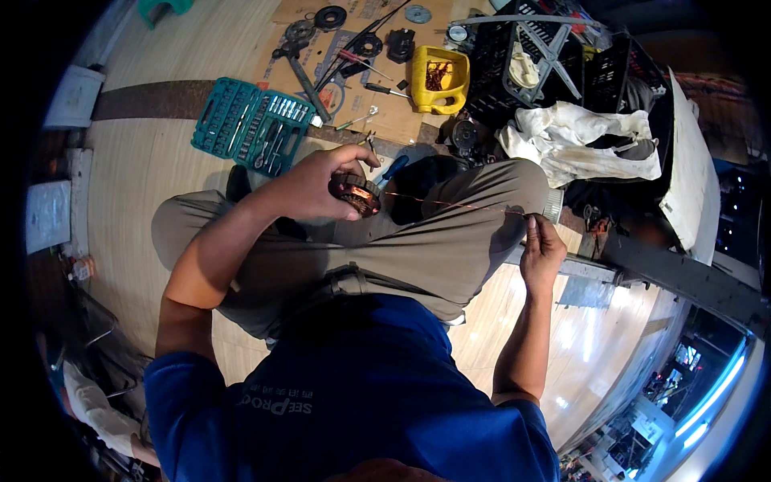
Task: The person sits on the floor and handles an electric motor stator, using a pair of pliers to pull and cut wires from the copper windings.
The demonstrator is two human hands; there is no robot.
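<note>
My left hand (325, 183) is wrapped round a dark, ring-shaped motor stator (354, 195) with copper windings showing on it, held above my lap. From the stator a thin copper wire (450, 202) runs to the right across my thigh. Its far end is pinched between the thumb and fingers of my right hand (542, 247), out beside my right knee. The wire looks stretched nearly straight between both hands. My left palm hides part of the stator.
Ahead lie a green socket set case (254, 124), a cut yellow jug (441, 80) holding reddish-brown bits, and cardboard (365, 20) with screwdrivers and dark round parts. At right are black crates (491, 68), a white cloth (578, 136) and a metal beam (683, 277).
</note>
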